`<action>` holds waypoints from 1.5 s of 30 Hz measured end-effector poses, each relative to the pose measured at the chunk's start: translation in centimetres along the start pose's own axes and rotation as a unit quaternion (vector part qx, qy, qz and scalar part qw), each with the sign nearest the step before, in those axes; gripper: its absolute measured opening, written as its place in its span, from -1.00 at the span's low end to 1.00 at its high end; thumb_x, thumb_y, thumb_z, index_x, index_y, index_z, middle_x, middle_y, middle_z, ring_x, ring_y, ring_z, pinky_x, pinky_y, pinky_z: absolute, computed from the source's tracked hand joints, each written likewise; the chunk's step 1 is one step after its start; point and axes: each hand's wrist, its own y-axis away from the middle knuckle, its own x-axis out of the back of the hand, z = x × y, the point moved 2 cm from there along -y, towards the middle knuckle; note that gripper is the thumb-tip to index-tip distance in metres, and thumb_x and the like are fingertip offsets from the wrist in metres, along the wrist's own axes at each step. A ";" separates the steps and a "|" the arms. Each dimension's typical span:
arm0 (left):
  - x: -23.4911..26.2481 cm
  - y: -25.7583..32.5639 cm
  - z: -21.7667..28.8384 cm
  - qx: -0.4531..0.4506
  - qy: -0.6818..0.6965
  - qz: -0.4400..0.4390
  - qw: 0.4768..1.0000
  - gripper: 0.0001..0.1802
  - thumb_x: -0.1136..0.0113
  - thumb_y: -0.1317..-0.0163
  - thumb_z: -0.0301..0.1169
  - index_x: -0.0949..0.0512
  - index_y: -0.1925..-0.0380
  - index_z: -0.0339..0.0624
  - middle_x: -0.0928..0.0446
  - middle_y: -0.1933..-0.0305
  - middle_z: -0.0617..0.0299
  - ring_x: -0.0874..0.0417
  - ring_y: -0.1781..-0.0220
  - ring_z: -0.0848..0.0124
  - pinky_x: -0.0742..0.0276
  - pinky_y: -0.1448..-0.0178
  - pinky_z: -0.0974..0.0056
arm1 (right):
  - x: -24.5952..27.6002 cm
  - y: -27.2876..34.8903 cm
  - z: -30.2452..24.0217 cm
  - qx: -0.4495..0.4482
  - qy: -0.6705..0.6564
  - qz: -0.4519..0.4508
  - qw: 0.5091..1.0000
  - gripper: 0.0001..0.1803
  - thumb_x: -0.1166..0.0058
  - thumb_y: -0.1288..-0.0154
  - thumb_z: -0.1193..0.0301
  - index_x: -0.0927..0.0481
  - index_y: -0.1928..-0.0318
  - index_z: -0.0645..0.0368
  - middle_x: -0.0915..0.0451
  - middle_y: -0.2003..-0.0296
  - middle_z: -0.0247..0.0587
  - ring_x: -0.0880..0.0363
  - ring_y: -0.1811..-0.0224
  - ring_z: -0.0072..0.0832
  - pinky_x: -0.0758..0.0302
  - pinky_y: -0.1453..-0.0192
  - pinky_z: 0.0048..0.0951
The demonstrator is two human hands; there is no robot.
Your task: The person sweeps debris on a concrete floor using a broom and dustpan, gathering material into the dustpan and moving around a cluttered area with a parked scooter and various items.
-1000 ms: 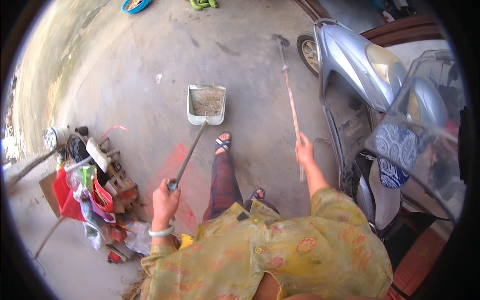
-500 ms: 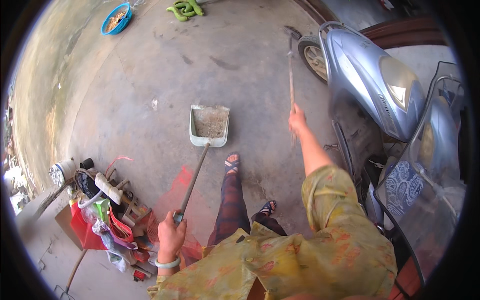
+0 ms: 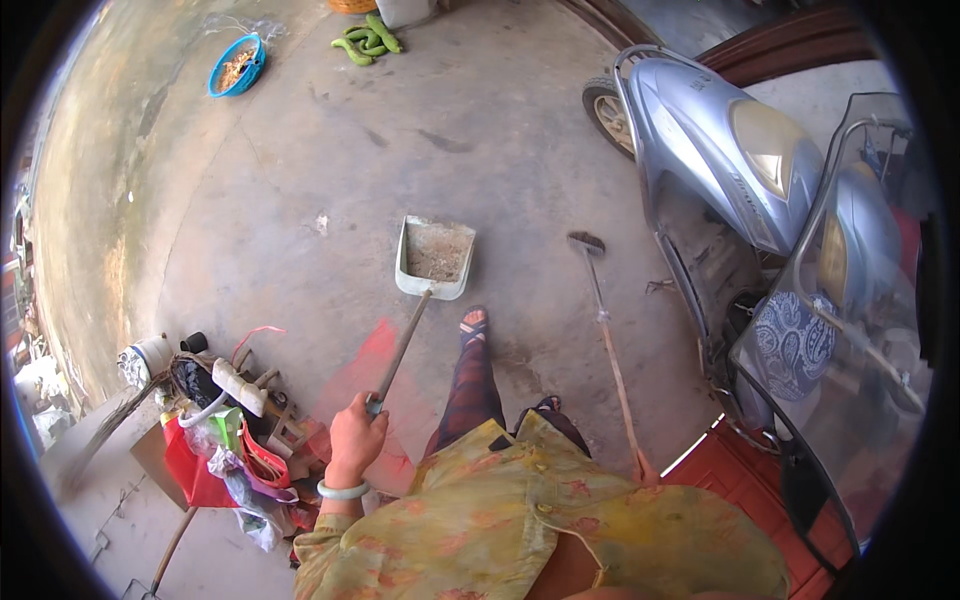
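My left hand (image 3: 356, 437), with a pale bangle at the wrist, grips the end of a long-handled dustpan (image 3: 436, 258). The pale green pan rests on the concrete floor ahead of my sandalled foot (image 3: 473, 324) and holds grey dust. To its right, a thin broom (image 3: 604, 322) stands with its dark head on the floor. The stick slants back to my right side. Only a sliver of my right hand (image 3: 645, 468) shows there, around the stick's end, at the edge of my yellow patterned sleeve.
A silver scooter (image 3: 722, 150) is parked close on the right, beside a red step (image 3: 722, 468). A heap of bags, bottles and cables (image 3: 222, 440) lies at my left. Far off lie a blue basin (image 3: 237, 64) and green gourds (image 3: 364, 42).
My right arm has dropped from its raised reach. The broom has come down from pointing forward near the scooter's wheel to standing on the floor beside the dustpan. My left hand still holds the dustpan.
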 end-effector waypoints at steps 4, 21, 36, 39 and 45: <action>-0.1 0.0 0.0 -0.023 -0.004 0.007 1.000 -0.67 -0.21 -0.06 -0.32 -0.51 0.15 -0.13 -0.59 0.44 -0.06 -0.61 0.33 -0.06 -0.49 0.24 -0.01 | 0.2 2.2 0.5 0.041 -0.014 0.014 0.999 -0.53 0.14 -0.34 0.40 -0.35 -0.26 0.07 -0.55 0.10 0.23 -0.58 0.07 0.00 -0.49 0.07 -0.26; -4.5 4.2 0.4 -0.019 -0.024 0.013 0.999 -0.68 -0.23 -0.06 -0.35 -0.53 0.14 -0.14 -0.58 0.44 -0.11 -0.62 0.33 -0.07 -0.51 0.25 0.03 | -2.7 -29.6 -28.2 0.099 0.172 0.015 0.980 -0.47 0.21 -0.42 0.28 -0.13 -0.35 -0.43 -0.48 -0.11 -0.12 -0.41 -0.19 -0.12 -0.38 -0.20 -0.05; -14.8 12.2 1.1 -0.034 0.104 0.068 0.992 -0.64 -0.18 -0.08 -0.39 -0.53 0.11 -0.30 -0.57 0.51 0.06 -0.64 0.54 0.33 -0.55 0.39 0.24 | 4.0 -0.6 21.6 -0.013 0.128 -0.028 0.991 -0.46 0.13 -0.31 0.42 -0.26 -0.32 0.05 -0.53 0.06 0.19 -0.50 0.00 0.06 -0.43 -0.08 -0.18; -16.5 15.1 0.5 -0.041 0.149 0.066 0.986 -0.63 -0.17 -0.08 -0.42 -0.51 0.10 -0.36 -0.57 0.47 0.12 -0.61 0.54 0.40 -0.54 0.44 0.31 | 4.0 3.3 33.0 0.034 0.096 -0.032 0.994 -0.52 0.15 -0.34 0.40 -0.32 -0.28 0.01 -0.56 0.15 0.20 -0.56 0.08 0.03 -0.46 0.01 -0.18; -19.8 18.9 1.1 -0.053 0.196 0.045 0.978 -0.65 -0.16 -0.08 -0.45 -0.51 0.12 -0.40 -0.54 0.45 0.19 -0.54 0.57 0.47 -0.51 0.48 0.36 | 2.9 9.2 39.6 0.070 -0.027 0.004 0.997 -0.58 0.15 -0.37 0.35 -0.39 -0.22 0.07 -0.55 0.12 0.23 -0.54 0.02 0.02 -0.46 -0.02 -0.21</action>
